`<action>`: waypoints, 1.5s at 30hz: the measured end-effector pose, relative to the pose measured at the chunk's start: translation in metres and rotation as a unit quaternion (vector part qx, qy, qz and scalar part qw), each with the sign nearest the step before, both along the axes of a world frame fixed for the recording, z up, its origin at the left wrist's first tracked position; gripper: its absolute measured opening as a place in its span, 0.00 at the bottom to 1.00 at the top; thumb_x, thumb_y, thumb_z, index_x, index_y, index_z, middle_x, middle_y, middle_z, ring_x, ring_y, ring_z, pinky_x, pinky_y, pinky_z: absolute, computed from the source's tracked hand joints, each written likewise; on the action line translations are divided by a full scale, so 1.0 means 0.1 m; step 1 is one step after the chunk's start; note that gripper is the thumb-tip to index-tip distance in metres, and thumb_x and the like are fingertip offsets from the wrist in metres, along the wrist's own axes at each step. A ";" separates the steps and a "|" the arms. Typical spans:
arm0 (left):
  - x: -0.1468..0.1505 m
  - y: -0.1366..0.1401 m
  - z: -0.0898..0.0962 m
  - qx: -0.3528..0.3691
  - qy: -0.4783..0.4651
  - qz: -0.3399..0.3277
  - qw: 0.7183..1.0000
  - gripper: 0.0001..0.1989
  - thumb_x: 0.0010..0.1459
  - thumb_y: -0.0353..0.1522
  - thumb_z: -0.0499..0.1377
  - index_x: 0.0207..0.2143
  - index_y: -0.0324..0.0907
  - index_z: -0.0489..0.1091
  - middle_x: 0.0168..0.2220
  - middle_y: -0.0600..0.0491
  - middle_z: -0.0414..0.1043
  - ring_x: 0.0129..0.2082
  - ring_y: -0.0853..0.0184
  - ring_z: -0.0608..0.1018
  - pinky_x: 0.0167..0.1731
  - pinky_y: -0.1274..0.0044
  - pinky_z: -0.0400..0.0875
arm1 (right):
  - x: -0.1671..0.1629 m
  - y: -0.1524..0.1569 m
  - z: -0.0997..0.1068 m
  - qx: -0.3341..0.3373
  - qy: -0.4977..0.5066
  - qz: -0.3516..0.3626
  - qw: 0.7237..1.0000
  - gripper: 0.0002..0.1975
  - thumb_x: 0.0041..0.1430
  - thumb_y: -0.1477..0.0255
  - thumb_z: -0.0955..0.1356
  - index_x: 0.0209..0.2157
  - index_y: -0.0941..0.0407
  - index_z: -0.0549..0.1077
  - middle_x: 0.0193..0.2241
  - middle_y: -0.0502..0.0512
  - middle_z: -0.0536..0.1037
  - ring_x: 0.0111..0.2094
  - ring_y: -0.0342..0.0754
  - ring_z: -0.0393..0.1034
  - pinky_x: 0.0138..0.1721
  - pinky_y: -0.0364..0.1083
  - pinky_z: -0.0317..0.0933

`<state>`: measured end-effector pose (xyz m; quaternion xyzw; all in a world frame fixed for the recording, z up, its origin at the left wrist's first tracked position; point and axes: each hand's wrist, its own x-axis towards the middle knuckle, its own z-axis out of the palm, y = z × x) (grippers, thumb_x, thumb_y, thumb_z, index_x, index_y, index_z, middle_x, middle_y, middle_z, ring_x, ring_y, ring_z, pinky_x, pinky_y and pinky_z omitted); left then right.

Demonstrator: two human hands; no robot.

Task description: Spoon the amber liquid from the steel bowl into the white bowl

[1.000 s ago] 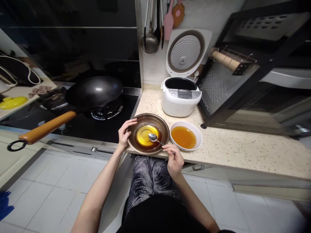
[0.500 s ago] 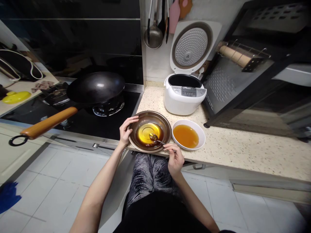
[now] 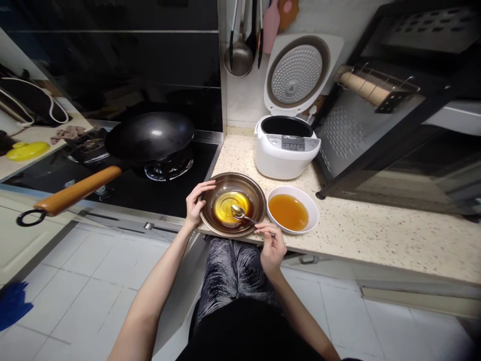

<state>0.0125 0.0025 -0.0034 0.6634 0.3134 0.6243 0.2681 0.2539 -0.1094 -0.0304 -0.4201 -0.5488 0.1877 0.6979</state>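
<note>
A shallow metal basin (image 3: 258, 203) stands at the counter's front edge with a little clear yellow-brown liquid in its bottom. My left hand (image 3: 195, 203) is closed on its left rim, thumb outside and fingers over the edge. Between the fingertips of my right hand (image 3: 272, 245) is the handle of a small metal spoon (image 3: 238, 212), whose bowl sits at the liquid in the basin; how deep it dips I cannot tell. Just right of the basin, a white bowl (image 3: 314, 210) holds cloudy orange-brown liquid.
Behind the bowls stands a white rice cooker (image 3: 285, 163), lid raised. A black wok (image 3: 150, 138) rests on the stove, its wooden handle (image 3: 78, 190) jutting past the front edge. A dark metal rack (image 3: 338, 170) borders the right side. Utensils (image 3: 240, 57) hang on the wall.
The spoon's bowl has tilted slightly and now looks brighter and more silvery. Both hands keep their grips, and the basin stays in place.
</note>
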 end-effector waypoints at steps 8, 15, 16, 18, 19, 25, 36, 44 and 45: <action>0.00 0.00 0.00 -0.004 0.005 0.005 1.000 0.21 0.60 0.41 0.57 0.49 0.44 0.82 0.56 0.43 0.79 0.58 0.48 0.77 0.61 0.55 0.69 | 0.00 -0.01 0.02 -0.004 0.012 -0.009 1.000 0.11 0.74 0.72 0.63 0.35 0.53 0.73 0.35 0.53 0.82 0.37 0.47 0.78 0.41 0.49 0.73; 0.00 0.00 0.00 -0.006 0.006 0.007 1.000 0.21 0.60 0.42 0.57 0.48 0.44 0.82 0.56 0.43 0.79 0.59 0.48 0.77 0.61 0.55 0.68 | 0.04 -0.02 0.12 0.015 0.022 -0.023 0.999 0.10 0.73 0.73 0.63 0.36 0.53 0.74 0.35 0.53 0.82 0.37 0.48 0.78 0.41 0.50 0.73; 0.00 0.00 0.00 -0.006 0.008 0.008 1.000 0.21 0.60 0.42 0.57 0.48 0.44 0.82 0.56 0.43 0.79 0.59 0.47 0.77 0.61 0.54 0.69 | 0.05 -0.02 0.14 0.018 0.022 -0.026 0.999 0.10 0.73 0.73 0.63 0.36 0.53 0.74 0.35 0.53 0.82 0.37 0.48 0.78 0.41 0.50 0.73; 0.00 0.00 0.00 -0.005 0.011 0.012 1.000 0.21 0.61 0.42 0.56 0.48 0.44 0.82 0.56 0.43 0.79 0.58 0.48 0.77 0.61 0.54 0.69 | 0.06 -0.01 0.17 0.025 0.022 -0.031 0.999 0.10 0.73 0.73 0.63 0.36 0.53 0.74 0.35 0.53 0.82 0.37 0.48 0.78 0.41 0.50 0.73; 0.00 0.00 0.01 -0.003 0.012 0.013 1.000 0.21 0.61 0.42 0.56 0.48 0.44 0.82 0.56 0.43 0.79 0.58 0.48 0.77 0.61 0.54 0.69 | 0.06 -0.01 0.20 0.028 0.024 -0.033 0.999 0.10 0.73 0.73 0.63 0.36 0.53 0.74 0.34 0.53 0.82 0.37 0.48 0.78 0.41 0.50 0.73; 0.00 0.00 0.01 -0.002 0.015 0.012 1.000 0.21 0.61 0.43 0.56 0.48 0.43 0.82 0.56 0.43 0.79 0.58 0.47 0.77 0.60 0.54 0.69 | 0.10 0.00 0.30 0.042 0.025 -0.056 0.997 0.10 0.74 0.71 0.63 0.36 0.53 0.72 0.33 0.53 0.81 0.34 0.48 0.77 0.38 0.50 0.73; -0.01 -0.01 0.01 -0.003 0.014 0.009 1.000 0.21 0.59 0.39 0.56 0.49 0.43 0.82 0.57 0.44 0.79 0.59 0.48 0.77 0.61 0.55 0.69 | 0.36 0.01 0.44 0.070 0.056 -0.131 0.987 0.08 0.73 0.69 0.65 0.37 0.54 0.72 0.34 0.54 0.79 0.35 0.49 0.76 0.36 0.50 0.74; -0.02 0.00 -0.01 -0.007 0.014 0.010 1.000 0.21 0.59 0.40 0.57 0.48 0.43 0.82 0.57 0.43 0.78 0.59 0.47 0.77 0.62 0.55 0.69 | 0.59 0.03 0.45 0.077 0.047 -0.188 0.978 0.08 0.73 0.70 0.65 0.38 0.54 0.72 0.35 0.55 0.79 0.35 0.48 0.77 0.35 0.50 0.73; -0.02 0.00 -0.01 -0.006 0.013 0.009 1.000 0.20 0.59 0.40 0.57 0.48 0.43 0.82 0.57 0.44 0.78 0.59 0.47 0.77 0.62 0.55 0.69 | 0.61 0.03 0.44 0.080 0.036 -0.194 0.977 0.08 0.73 0.70 0.64 0.38 0.54 0.72 0.35 0.55 0.79 0.36 0.49 0.77 0.35 0.50 0.73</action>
